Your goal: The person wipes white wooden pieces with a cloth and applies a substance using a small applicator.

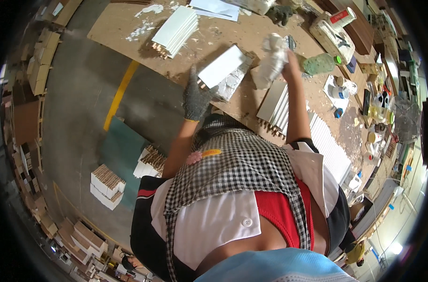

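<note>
Head view: gloved left hand [196,96] pinches near end of white piece [223,66], just inside table [108,29] near edge, overlapping wrapped block [233,84], contact unclear; long axis runs away and rightward from those fingers, left hand nearer; right hand [291,68] grips blurred whitish bottle [271,60], right of piece

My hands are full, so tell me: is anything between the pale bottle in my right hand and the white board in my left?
Nothing visible stands between the pale bottle and the white board; tabletop shows in the gap. A shiny, pale block sticks out beneath the board, on the bottle's side.
</note>
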Tool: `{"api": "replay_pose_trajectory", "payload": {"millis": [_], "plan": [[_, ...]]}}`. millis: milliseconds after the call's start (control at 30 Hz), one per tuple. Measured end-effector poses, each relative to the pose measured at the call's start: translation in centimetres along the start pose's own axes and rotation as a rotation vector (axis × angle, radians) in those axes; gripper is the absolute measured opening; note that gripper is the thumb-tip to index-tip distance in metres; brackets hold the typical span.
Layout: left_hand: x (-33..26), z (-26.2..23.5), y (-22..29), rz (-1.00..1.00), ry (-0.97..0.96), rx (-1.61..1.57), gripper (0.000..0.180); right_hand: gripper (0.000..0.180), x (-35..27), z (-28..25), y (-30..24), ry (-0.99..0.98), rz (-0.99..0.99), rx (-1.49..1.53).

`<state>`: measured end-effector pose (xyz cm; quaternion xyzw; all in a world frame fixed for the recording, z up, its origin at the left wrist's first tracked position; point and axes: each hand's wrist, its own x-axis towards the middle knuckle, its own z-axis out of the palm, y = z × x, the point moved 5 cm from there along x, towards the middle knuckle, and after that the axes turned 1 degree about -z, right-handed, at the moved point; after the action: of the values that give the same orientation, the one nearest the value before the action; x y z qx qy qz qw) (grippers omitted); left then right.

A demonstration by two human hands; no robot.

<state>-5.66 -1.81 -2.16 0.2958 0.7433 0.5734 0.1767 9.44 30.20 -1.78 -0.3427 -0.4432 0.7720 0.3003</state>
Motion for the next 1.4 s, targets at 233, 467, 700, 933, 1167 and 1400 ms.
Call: {"api": "replay_pose_trajectory", "payload": {"millis": [233,467,700,933,1167,1400], "plan": [[9.3,-8.9,2.5,0.202,0.298,0.182,0.098,0.019,-9.7,-6.7,-13.8,-0.05,-0.831,-0.291],[14.6,-11.4,-2.1,0.066,0.239,0.025,0.091,0.028,-16.3,-10.6,-14.2,0.231,-0.198,0.019],[14.8,-12.2,-4.1,0.357,0.39,0.321,0.082,0.027,-15.4,-1.7,-7.2,-0.027,-0.075,-0.484],[8.6,-8.1,-0.3,0.389,0.394,0.29,0.075,0.027,-13.8,3.4,-3.5,-0.218,-0.07,-0.736],[6.9,-6.2,3.6,0.417,0.375,0.354,0.066,0.029,-13.6,3.9,-3.1,-0.283,-0.063,-0.827],[2.9,1.2,2.7,0.279,0.121,0.299,0.073,0.032,-14.6,2.0,-5.3,-0.278,-0.059,-0.868]]}}
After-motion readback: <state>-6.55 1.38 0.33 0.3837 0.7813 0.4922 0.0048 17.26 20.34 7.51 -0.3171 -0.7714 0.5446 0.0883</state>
